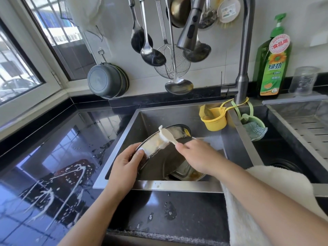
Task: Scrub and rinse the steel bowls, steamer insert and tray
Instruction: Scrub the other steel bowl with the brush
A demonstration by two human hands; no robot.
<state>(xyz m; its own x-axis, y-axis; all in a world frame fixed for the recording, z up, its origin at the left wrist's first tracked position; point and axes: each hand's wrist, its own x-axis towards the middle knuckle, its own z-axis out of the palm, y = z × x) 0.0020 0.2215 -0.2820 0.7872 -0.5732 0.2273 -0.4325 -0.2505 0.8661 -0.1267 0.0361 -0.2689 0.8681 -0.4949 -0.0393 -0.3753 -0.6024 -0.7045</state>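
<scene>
You have a steel bowl (pixel 156 157) tilted on edge in the sink (pixel 177 112) at mid-frame, its soapy rim turned up toward you. Your left hand (pixel 126 164) grips the bowl's near rim, thumb over the edge, and your right hand (pixel 197 155) is closed round the handle of a cream brush (pixel 166 136) whose head rests on the upper rim in foam. Another steel vessel (pixel 188 173) lies under the bowl, low in the sink, mostly hidden by your right wrist. A white towel (pixel 266 183) drapes over the sink's front edge at lower right, beneath your right forearm. At the sink's far right corner hang a yellow cup (pixel 214 119) and a green holder with a scouring pad (pixel 254 130). The faucet (pixel 244 55) rises above them; ladles (pixel 147 45) and a wire skimmer (pixel 173 61) hang across the top centre. At upper right stands a green soap bottle (pixel 273 64), labelled "绿劲" with a round "食品用" sticker. White streaks (pixel 58 190) mark the black counter (pixel 53 139) at lower left.
</scene>
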